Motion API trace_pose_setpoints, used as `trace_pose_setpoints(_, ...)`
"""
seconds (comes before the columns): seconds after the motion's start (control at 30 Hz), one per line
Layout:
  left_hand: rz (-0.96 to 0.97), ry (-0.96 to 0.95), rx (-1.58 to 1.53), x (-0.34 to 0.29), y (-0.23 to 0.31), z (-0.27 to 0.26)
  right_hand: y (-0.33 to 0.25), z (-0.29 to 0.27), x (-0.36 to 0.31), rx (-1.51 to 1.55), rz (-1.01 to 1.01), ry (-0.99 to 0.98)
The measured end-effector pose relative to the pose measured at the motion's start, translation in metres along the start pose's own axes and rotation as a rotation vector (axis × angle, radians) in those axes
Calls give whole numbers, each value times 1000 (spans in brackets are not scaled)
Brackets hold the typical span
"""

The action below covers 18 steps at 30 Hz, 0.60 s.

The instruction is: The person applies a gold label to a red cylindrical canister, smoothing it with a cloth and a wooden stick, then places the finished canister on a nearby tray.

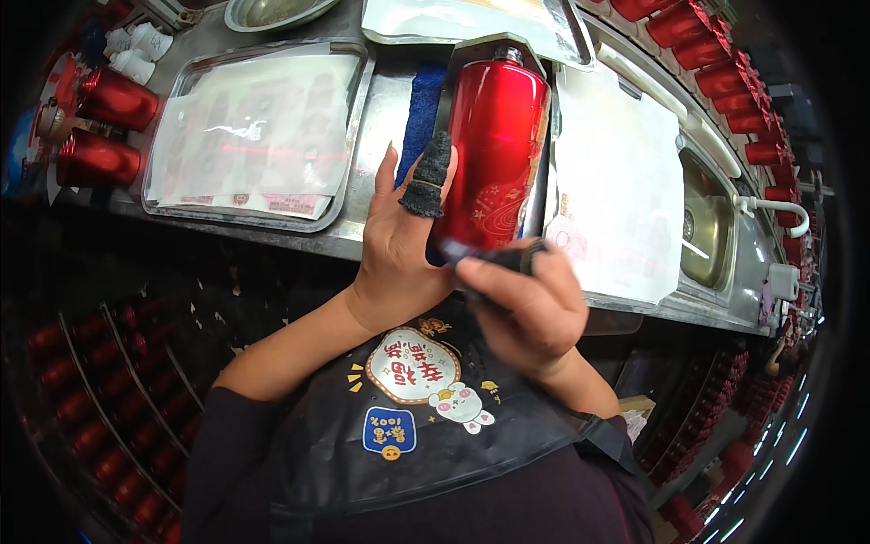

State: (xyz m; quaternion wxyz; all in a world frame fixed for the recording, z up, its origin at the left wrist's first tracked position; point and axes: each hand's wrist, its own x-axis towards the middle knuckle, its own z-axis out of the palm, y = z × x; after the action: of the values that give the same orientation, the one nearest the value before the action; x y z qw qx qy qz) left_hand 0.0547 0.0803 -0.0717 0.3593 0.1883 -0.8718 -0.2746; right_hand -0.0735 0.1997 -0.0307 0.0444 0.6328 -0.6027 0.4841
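Note:
A glossy red bottle with a gold pattern low on its side lies in a metal cradle, its silver neck pointing away from me. Against its left side rests my left hand, open with the fingers stretched and spread. One of these fingers wears a black ribbed finger cover; the thumb is hidden. My right hand, blurred by motion, is at the bottle's near end. Its fingers are closed around something dark that I cannot make out, and a black cover shows on one finger.
Left of the bottle stands a tray of printed sheets; a white sheet lies to the right. Beyond it are a sink and a white tap. A blue cloth lies beside the cradle. Red cups stand far left.

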Motion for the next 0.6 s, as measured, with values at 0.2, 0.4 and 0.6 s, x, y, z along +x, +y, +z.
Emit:
trace_pose_setpoints(0.2,-35,-48,28,1,5,-2,55,6,68,95,290,170)
trace_pose_setpoints(0.4,-101,-111,-1,-2,0,-2,31,-15,-3,-109,-210,-41)
trace_pose_setpoints(0.6,-124,-117,-41,-6,-3,-8,34,-12,14,87,294,205)
